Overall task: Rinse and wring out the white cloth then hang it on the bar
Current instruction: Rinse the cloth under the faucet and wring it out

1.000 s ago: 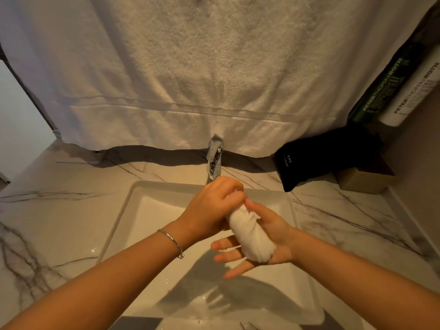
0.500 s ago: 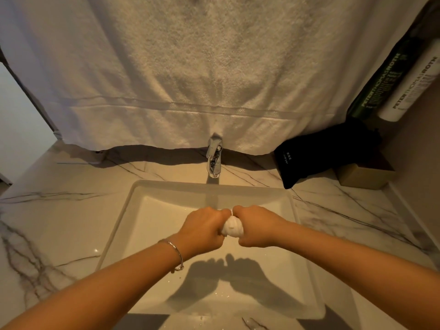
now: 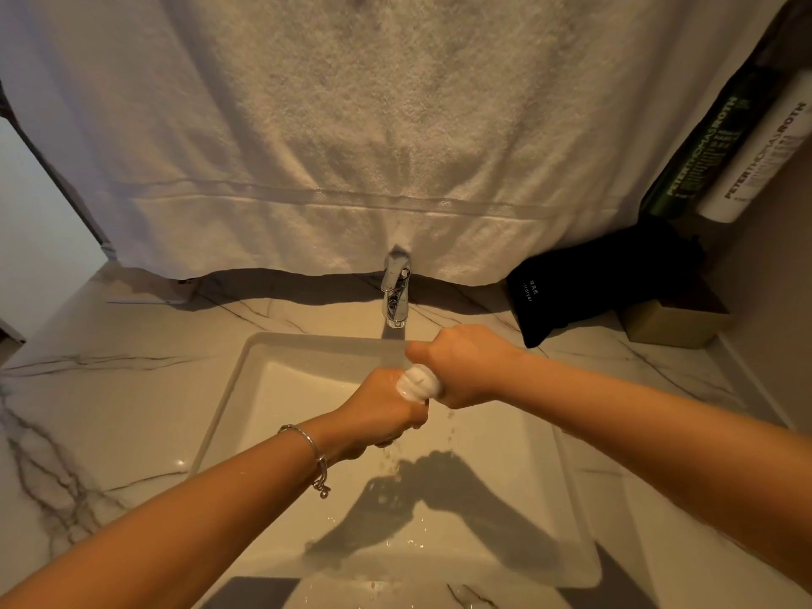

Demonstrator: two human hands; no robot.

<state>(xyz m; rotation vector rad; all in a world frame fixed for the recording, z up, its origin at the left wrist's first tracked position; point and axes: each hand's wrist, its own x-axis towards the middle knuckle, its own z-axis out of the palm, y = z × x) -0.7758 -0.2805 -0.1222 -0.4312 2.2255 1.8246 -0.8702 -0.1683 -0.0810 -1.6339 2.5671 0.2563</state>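
The white cloth (image 3: 416,382) is a tight twisted roll, only a short piece showing between my two fists. My left hand (image 3: 381,408), with a silver bracelet on its wrist, grips the near end. My right hand (image 3: 465,364) grips the far end, a little higher and further back. Both are held over the white rectangular sink (image 3: 246,389). Drops of water fall from under my left hand into the basin. The chrome tap (image 3: 396,292) stands behind the sink with no water running. The bar is not in view.
A large white towel (image 3: 351,138) hangs down behind the tap. On the marble counter (image 3: 110,389), at the back right, lie a black pouch (image 3: 584,283) and a tan box (image 3: 668,320). Two bottles (image 3: 729,147) stand at the upper right.
A second ago the cloth lay on my open right palm with my left hand on its top end. Both hands then closed on it, twisted it, and water now drips.
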